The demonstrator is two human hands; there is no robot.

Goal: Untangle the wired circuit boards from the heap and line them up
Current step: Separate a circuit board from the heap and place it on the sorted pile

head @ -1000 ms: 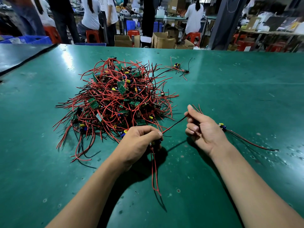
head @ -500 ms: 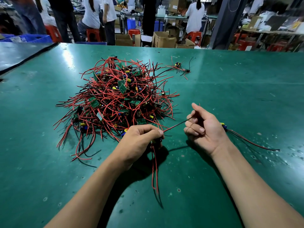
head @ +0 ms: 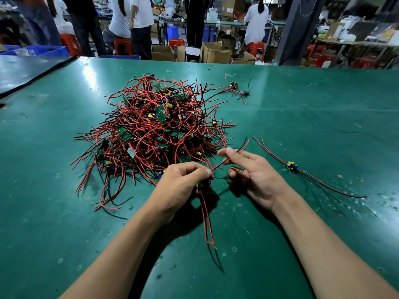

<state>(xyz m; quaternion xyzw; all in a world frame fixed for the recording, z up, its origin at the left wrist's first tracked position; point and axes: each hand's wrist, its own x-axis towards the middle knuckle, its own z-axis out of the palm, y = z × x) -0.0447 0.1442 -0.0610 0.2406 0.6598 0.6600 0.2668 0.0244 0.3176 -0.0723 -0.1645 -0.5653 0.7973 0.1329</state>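
Observation:
A heap (head: 155, 130) of small green circuit boards with red and black wires lies on the green table (head: 302, 117). My left hand (head: 181, 184) grips one board just in front of the heap; its red wires (head: 206, 221) trail toward me. Two more wires (head: 233, 156) of that board run up and right between the thumb and fingers of my right hand (head: 254, 175), whose fingers are spread and loosely bent. One separated board (head: 292, 166) lies flat to the right of my right hand, with its wires stretched out.
Another loose wired board (head: 234, 86) lies beyond the heap at its far right. A dark mat (head: 28, 72) covers the far left corner. People, red stools and cardboard boxes stand behind the table's far edge.
My right hand has opened from a curled grip and slid along the wires, which now point up and right. My left hand has stayed in place on the board.

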